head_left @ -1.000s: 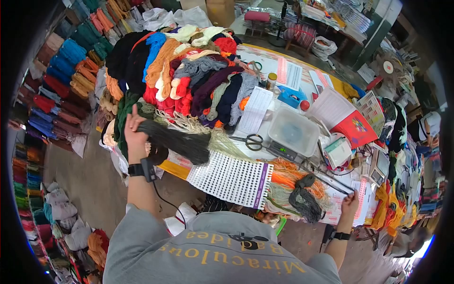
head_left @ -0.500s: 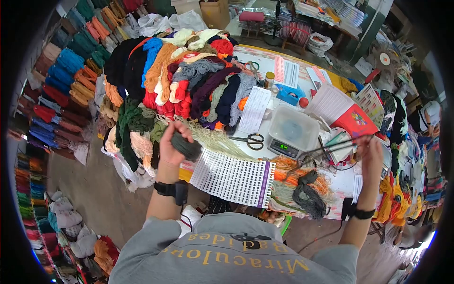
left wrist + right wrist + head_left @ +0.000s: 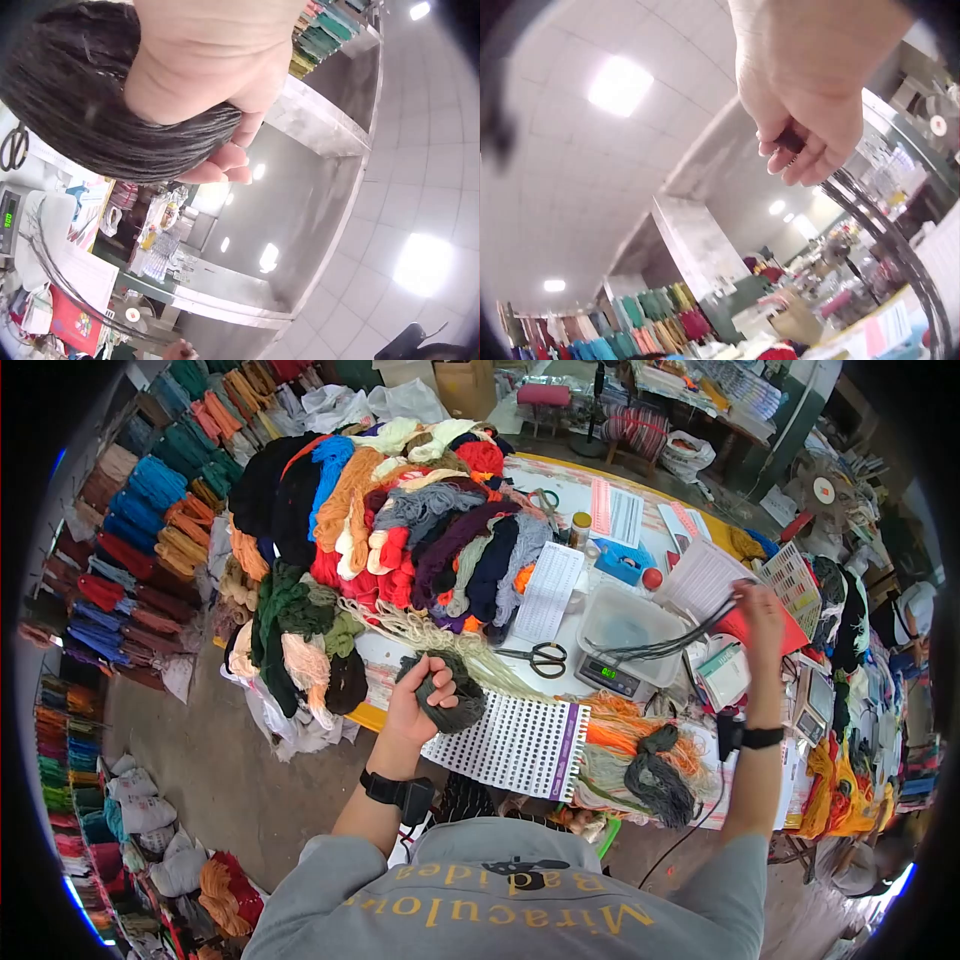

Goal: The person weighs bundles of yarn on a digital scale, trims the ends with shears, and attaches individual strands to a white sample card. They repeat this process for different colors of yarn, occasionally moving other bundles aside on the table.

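Note:
A dark grey-green yarn skein (image 3: 466, 707) is gripped by my left hand (image 3: 425, 698), over the edge of the white card with rows of holes (image 3: 500, 755). In the left wrist view the skein (image 3: 82, 105) loops round between thumb and fingers. My right hand (image 3: 762, 622) is raised at the right and pinches one end of a thin bundle of dark yarn strands (image 3: 690, 637). From there the strands slope down to the clear plastic tub (image 3: 610, 610), which sits on a digital scale (image 3: 608, 676) with lit green digits. The right wrist view shows the strands (image 3: 900, 251) trailing from curled fingers.
A big heap of coloured yarn (image 3: 390, 530) covers the table's left part. Black scissors (image 3: 545, 658) lie beside the tub. Another dark skein (image 3: 660, 780) rests on orange and pale strands at the near edge. A red booklet (image 3: 790, 632) and papers lie at right.
My left hand has come right with its skein, from the heap's edge to the card. My right hand has risen and moved away from me, bringing the strands over the tub.

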Demonstrator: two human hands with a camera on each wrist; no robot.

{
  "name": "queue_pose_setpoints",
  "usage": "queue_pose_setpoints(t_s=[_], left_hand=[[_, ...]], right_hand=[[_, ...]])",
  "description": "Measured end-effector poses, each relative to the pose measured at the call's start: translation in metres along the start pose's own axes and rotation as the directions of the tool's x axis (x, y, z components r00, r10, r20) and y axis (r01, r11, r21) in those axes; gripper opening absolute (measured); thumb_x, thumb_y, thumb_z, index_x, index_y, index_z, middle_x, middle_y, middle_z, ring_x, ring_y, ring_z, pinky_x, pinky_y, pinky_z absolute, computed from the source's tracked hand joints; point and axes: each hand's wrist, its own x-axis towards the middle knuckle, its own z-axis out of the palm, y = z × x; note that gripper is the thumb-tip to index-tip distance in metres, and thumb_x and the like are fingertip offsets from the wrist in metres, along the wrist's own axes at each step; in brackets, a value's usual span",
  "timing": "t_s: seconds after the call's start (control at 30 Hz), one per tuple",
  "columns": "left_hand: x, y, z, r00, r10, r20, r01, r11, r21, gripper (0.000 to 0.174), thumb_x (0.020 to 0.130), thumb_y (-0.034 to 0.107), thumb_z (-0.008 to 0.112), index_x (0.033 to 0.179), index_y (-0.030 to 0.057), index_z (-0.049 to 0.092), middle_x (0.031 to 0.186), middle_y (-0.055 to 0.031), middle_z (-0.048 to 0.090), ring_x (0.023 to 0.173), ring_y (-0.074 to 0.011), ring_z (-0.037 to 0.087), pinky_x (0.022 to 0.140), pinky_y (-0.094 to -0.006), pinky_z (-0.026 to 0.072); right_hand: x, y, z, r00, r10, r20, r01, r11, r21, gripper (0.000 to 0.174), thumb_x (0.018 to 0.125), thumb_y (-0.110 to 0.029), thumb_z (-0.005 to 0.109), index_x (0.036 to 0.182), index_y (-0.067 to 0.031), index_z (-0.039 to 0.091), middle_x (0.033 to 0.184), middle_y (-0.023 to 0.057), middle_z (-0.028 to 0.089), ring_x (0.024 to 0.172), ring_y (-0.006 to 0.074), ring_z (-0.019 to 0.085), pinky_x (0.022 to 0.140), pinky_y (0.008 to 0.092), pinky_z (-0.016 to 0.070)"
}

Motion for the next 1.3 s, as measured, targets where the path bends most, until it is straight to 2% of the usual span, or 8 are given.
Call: queue_pose_setpoints(t_s=[0.1, 0.17, 0.23, 0.33, 0.4, 0.57, 0.63, 1.3], left_hand=[[-0.002, -0.004, 0.001, 1.000, 0.007, 0.015, -0.007, 0.999, -0.037, 0.025, 0.096, 0.024, 0.039, 0.090, 0.0049, 0.054, 0.070, -0.0003, 0.045, 0.053, -0.0087, 0.037, 0.054, -0.0244, 0.0341], [-0.003, -0.006, 0.003, 1.000, 0.013, 0.027, -0.012, 0.999, -0.040, 0.025, 0.096, 0.024, 0.038, 0.091, 0.0049, 0.054, 0.070, 0.0007, 0.044, 0.053, -0.0081, 0.036, 0.054, -0.0242, 0.0332], [-0.004, -0.006, 0.004, 1.000, 0.001, 0.026, 0.001, 0.999, -0.051, 0.026, 0.096, 0.024, 0.038, 0.091, 0.0052, 0.054, 0.069, 0.0011, 0.043, 0.053, -0.0078, 0.036, 0.053, -0.0242, 0.0329], [-0.008, -0.003, 0.007, 1.000, -0.009, 0.011, 0.009, 0.999, -0.052, 0.026, 0.096, 0.026, 0.039, 0.090, 0.0056, 0.054, 0.069, 0.0000, 0.044, 0.052, -0.0089, 0.036, 0.053, -0.0241, 0.0325], [-0.010, -0.002, 0.005, 1.000, -0.009, 0.011, 0.010, 0.999, -0.049, 0.026, 0.096, 0.026, 0.039, 0.090, 0.0056, 0.054, 0.069, 0.0000, 0.044, 0.053, -0.0090, 0.036, 0.053, -0.0242, 0.0326], [-0.003, -0.011, 0.009, 0.999, -0.019, 0.047, 0.022, 0.997, -0.072, 0.026, 0.096, 0.027, 0.040, 0.090, 0.0059, 0.054, 0.070, -0.0002, 0.044, 0.054, -0.0094, 0.037, 0.055, -0.0248, 0.0337], [0.001, -0.015, 0.012, 0.999, -0.033, 0.015, 0.034, 0.997, -0.069, 0.025, 0.095, 0.028, 0.041, 0.090, 0.0058, 0.053, 0.072, -0.0007, 0.044, 0.057, -0.0103, 0.037, 0.057, -0.0252, 0.0348], [0.010, -0.016, 0.020, 1.000, -0.019, -0.023, 0.020, 0.998, 0.057, 0.025, 0.095, 0.028, 0.043, 0.089, 0.0051, 0.052, 0.084, -0.0060, 0.047, 0.077, -0.0182, 0.049, 0.079, -0.0360, 0.0460]], right_hand=[[-0.014, 0.145, 0.015, 0.992, 0.052, 0.111, 0.008, 0.877, -0.480, 0.018, 0.087, -0.019, 0.053, 0.091, -0.0035, 0.063, 0.083, 0.0065, 0.061, 0.081, 0.0141, 0.056, 0.075, 0.0271, 0.0430], [-0.049, 0.237, 0.027, 0.947, 0.220, 0.233, -0.015, 0.758, -0.652, 0.024, 0.084, -0.025, 0.054, 0.090, -0.0031, 0.061, 0.087, 0.0179, 0.061, 0.085, 0.0323, 0.059, 0.074, 0.0414, 0.0450], [-0.100, 0.238, 0.050, 0.890, 0.410, 0.202, -0.023, 0.482, -0.876, 0.028, 0.083, -0.028, 0.054, 0.093, -0.0027, 0.060, 0.090, 0.0207, 0.060, 0.089, 0.0381, 0.057, 0.077, 0.0458, 0.0438], [-0.141, 0.264, 0.052, 0.859, 0.481, 0.175, -0.095, 0.486, -0.869, 0.029, 0.082, -0.024, 0.054, 0.102, -0.0028, 0.058, 0.094, 0.0206, 0.059, 0.092, 0.0366, 0.056, 0.080, 0.0444, 0.0439], [-0.162, 0.272, 0.047, 0.986, 0.094, 0.135, 0.052, 0.602, -0.797, 0.028, 0.081, -0.015, 0.057, 0.105, 0.0006, 0.057, 0.096, 0.0203, 0.060, 0.093, 0.0354, 0.057, 0.077, 0.0425, 0.0437], [-0.191, 0.240, 0.022, 0.960, 0.194, 0.204, 0.037, 0.631, -0.775, 0.031, 0.084, -0.018, 0.052, 0.110, -0.0018, 0.055, 0.110, 0.0199, 0.056, 0.101, 0.0367, 0.053, 0.085, 0.0413, 0.0430], [-0.201, 0.234, 0.020, 0.852, 0.453, 0.264, -0.095, 0.628, -0.772, 0.033, 0.083, -0.018, 0.055, 0.111, -0.0006, 0.055, 0.108, 0.0195, 0.058, 0.099, 0.0360, 0.055, 0.085, 0.0407, 0.0434], [-0.210, 0.257, 0.025, 0.813, 0.502, 0.296, -0.178, 0.697, -0.694, 0.040, 0.083, -0.017, 0.059, 0.118, 0.0013, 0.052, 0.093, 0.0172, 0.064, 0.076, 0.0237, 0.064, 0.069, 0.0324, 0.0501]])
